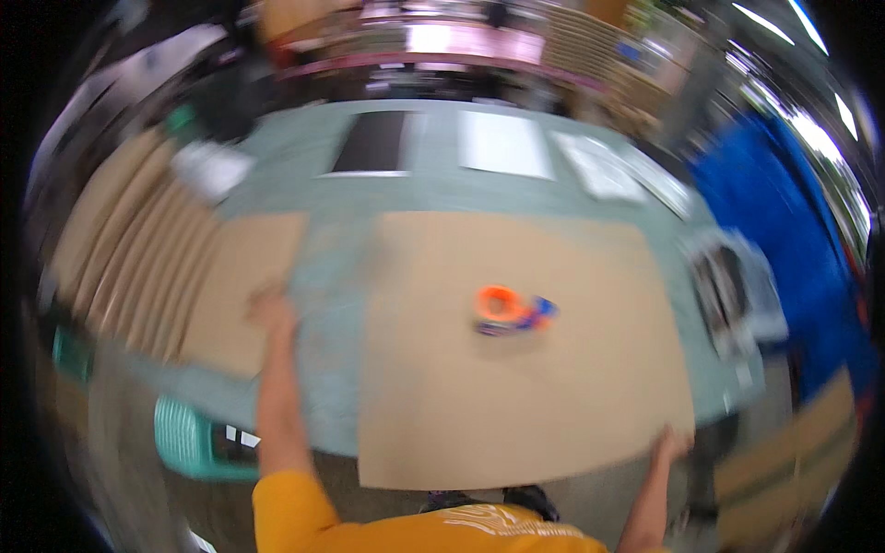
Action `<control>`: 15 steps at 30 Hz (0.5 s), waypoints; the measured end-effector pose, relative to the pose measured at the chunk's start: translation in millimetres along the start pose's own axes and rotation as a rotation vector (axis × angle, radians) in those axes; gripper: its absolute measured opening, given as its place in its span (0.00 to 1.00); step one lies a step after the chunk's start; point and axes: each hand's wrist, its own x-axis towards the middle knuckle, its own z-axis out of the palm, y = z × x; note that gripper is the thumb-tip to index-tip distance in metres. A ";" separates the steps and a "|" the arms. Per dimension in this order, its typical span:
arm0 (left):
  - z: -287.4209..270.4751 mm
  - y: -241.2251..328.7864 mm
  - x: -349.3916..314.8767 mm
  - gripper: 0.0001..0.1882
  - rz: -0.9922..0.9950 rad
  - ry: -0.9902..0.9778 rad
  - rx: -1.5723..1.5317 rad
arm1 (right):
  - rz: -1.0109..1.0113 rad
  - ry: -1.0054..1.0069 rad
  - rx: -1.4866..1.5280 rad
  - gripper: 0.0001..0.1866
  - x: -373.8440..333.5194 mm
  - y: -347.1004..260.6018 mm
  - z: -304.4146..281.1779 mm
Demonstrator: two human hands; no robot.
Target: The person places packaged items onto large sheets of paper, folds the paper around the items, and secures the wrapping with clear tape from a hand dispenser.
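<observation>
A large flat brown cardboard sheet point(452, 405) lies on the green-covered table point(336, 276), its near edge jutting past the table edge. On top of it rests a tape dispenser point(533, 318) with an orange roll. My right hand point(676, 444) is closed at the sheet's near right corner. My left hand point(270, 309) is over the front piece of a cardboard stack point(152, 249) on the left. Motion smears its fingers, so whether it grips that piece does not show.
Along the far side lie a black panel point(373, 141), a white sheet point(505, 145) and plastic-wrapped items point(604, 169). A clear bag with dark contents point(735, 286) sits at the right edge, beside a blue cover point(784, 221). A green stool point(189, 438) stands below left.
</observation>
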 end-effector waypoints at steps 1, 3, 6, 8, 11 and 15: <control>-16.3 -13.6 -0.2 0.32 -0.117 -0.041 0.179 | 0.040 -0.082 -0.263 0.38 -19.6 -28.8 34.4; -47.5 23.7 -34.7 0.35 -0.046 -0.094 0.182 | -0.010 -0.067 -0.714 0.43 -31.2 -82.1 34.7; -27.2 47.6 -39.8 0.30 0.066 -0.042 0.015 | 0.036 -0.079 -0.680 0.39 6.3 -97.6 26.2; -25.8 59.8 -38.1 0.25 0.140 0.072 -0.162 | -0.128 -0.099 -0.852 0.34 23.3 -97.2 31.9; -35.3 110.8 -60.1 0.19 0.355 0.159 -0.487 | -0.357 -0.070 -0.785 0.30 91.5 -102.0 28.2; -112.4 238.0 -154.8 0.14 0.633 0.187 -0.694 | 0.144 -0.320 0.247 0.29 207.0 -134.2 64.2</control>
